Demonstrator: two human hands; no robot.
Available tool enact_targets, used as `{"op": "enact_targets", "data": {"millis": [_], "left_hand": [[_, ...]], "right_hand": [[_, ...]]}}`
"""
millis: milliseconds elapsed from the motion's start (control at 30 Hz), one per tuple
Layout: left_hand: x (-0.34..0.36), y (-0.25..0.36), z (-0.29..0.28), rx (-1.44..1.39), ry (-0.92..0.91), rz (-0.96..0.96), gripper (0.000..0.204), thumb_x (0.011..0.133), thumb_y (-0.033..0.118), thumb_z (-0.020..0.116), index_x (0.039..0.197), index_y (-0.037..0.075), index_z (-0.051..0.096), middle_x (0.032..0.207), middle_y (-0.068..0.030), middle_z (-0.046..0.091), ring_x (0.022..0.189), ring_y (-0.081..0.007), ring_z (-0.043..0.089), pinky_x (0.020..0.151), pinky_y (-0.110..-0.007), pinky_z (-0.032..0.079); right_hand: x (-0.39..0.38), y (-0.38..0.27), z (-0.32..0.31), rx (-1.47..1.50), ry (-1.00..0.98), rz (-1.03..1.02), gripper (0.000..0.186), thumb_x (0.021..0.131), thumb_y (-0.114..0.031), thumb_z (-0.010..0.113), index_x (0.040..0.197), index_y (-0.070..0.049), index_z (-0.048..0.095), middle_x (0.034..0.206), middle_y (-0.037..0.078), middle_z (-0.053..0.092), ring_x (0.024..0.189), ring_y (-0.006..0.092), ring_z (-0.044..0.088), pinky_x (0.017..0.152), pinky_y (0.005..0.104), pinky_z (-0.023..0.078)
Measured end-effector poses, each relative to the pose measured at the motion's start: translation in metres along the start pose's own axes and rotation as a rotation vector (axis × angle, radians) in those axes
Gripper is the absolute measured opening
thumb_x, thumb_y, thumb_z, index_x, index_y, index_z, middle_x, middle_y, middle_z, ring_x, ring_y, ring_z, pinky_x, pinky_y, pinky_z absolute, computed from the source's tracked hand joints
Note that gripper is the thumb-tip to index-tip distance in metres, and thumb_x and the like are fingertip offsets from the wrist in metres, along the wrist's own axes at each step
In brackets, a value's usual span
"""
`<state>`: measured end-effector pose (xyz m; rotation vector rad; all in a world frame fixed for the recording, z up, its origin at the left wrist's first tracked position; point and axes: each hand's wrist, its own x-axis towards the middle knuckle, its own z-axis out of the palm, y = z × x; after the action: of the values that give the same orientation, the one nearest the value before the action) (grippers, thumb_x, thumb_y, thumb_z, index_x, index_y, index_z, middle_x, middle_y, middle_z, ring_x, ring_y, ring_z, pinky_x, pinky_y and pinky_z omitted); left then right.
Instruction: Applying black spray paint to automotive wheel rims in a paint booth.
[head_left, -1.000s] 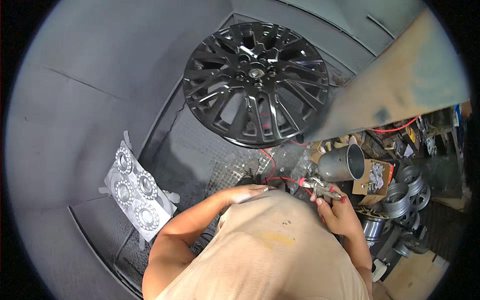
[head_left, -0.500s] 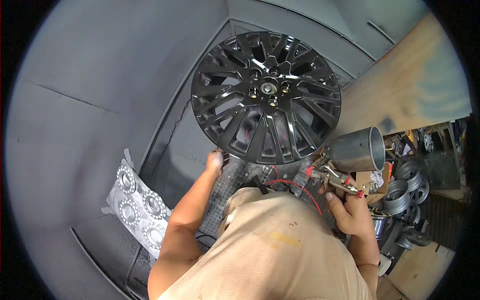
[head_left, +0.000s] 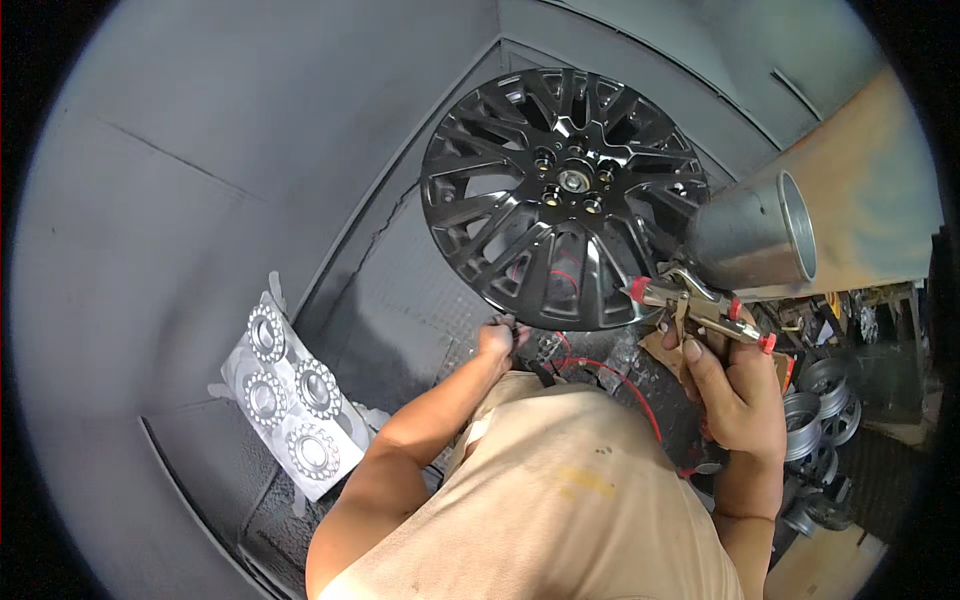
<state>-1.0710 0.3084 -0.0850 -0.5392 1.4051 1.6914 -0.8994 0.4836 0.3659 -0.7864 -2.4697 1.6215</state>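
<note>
A glossy black multi-spoke car wheel rim (head_left: 538, 268) faces up in front of me, its support mostly hidden beneath it. My right hand (head_left: 738, 395) is closed round a metal spray gun (head_left: 690, 305) with red fittings, its red tip beside the lower right edge of the rim. A large silver cup (head_left: 745, 235) sits at the far end of the gun and overlaps the rim's right side. Just below the rim's near edge is my left hand (head_left: 498, 338), fingers curled; what they hold, if anything, is hidden.
Grey walls (head_left: 220, 130) meet in a corner behind the rim. On the left, a white sheet (head_left: 340, 455) bears several round silver parts (head_left: 312, 450). A red hose (head_left: 632, 390) curves below the rim. Bare metal rims (head_left: 802, 420) are stacked at right, near a tan panel (head_left: 850, 190).
My right hand has raised the spray gun closer to the rim's lower right edge. The left hand has shifted right along the near edge. The whole view has swung slightly.
</note>
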Motion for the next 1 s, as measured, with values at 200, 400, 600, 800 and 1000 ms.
{"op": "enact_targets", "data": {"millis": [200,400,600,800,1000], "left_hand": [[-0.039,-0.018,0.044,-0.102,-0.027,-0.066,0.024,0.099,0.000,0.040,0.113,-0.002,0.059,0.101,-0.0143,0.069,0.078,-0.0234,0.069,0.064,-0.032,0.061],[-0.035,-0.012,0.036,-0.225,-0.010,-0.018,0.015,0.098,-0.002,0.045,0.109,0.000,0.054,0.101,-0.0174,0.066,0.082,-0.0252,0.070,0.056,-0.030,0.059],[-0.031,-0.004,0.022,-0.221,0.038,-0.025,0.015,0.099,-0.001,0.047,0.109,-0.001,0.058,0.104,-0.0154,0.065,0.085,-0.0273,0.070,0.067,-0.035,0.063],[-0.024,0.006,0.011,-0.146,0.082,-0.002,0.016,0.099,0.000,0.047,0.111,0.000,0.059,0.101,-0.0148,0.065,0.080,-0.0248,0.068,0.062,-0.033,0.061],[-0.012,0.016,0.004,-0.172,0.068,0.076,0.024,0.095,-0.003,0.051,0.119,-0.001,0.048,0.103,-0.0140,0.063,0.081,-0.0239,0.067,0.065,-0.035,0.063]], "right_hand": [[0.015,-0.011,0.010,-0.080,-0.129,-0.043,0.025,0.098,-0.009,0.058,0.118,0.004,0.063,0.103,0.018,0.061,0.087,0.0308,0.060,0.081,0.0382,0.049],[0.005,0.015,-0.005,-0.178,-0.050,-0.116,0.026,0.099,-0.009,0.057,0.121,0.003,0.063,0.104,0.019,0.061,0.088,0.0333,0.061,0.081,0.0396,0.049],[-0.003,0.028,-0.025,-0.292,0.078,-0.137,0.025,0.098,-0.007,0.058,0.118,0.006,0.063,0.101,0.022,0.064,0.089,0.0385,0.062,0.082,0.0414,0.050],[-0.018,0.026,-0.025,-0.473,0.028,-0.154,0.030,0.095,-0.012,0.062,0.120,0.006,0.064,0.114,0.030,0.059,0.103,0.0463,0.062,0.088,0.0449,0.050],[-0.034,0.030,-0.028,-0.270,-0.214,-0.093,0.022,0.093,-0.010,0.063,0.110,0.004,0.064,0.100,0.023,0.053,0.087,0.0451,0.059,0.075,0.0462,0.048]]}}
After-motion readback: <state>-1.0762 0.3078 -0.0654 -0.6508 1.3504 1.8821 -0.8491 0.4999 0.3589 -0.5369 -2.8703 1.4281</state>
